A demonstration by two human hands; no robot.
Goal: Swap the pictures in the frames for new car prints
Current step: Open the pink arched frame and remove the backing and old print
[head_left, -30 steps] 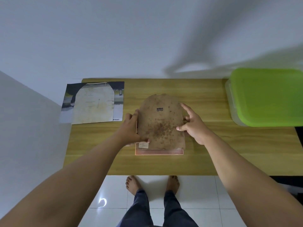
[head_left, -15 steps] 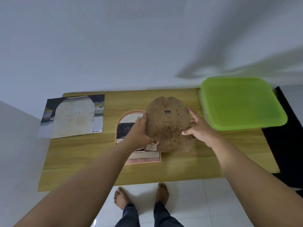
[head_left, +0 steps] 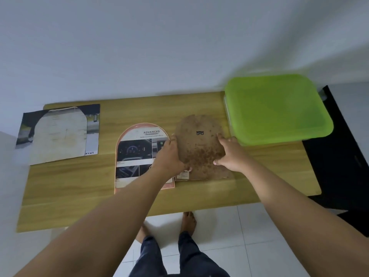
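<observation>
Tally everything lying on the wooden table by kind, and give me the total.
Arched pink frame with a car print in it: 1
Brown backing board: 1
Loose rectangular car print: 1
Pale arched sheet lying on that print: 1
Green-lidded box: 1
Total: 5

Single head-worn wide-angle view, looking forward and steeply down, desk (head_left: pixel 79 188) near, mid-frame, floor at bottom
</observation>
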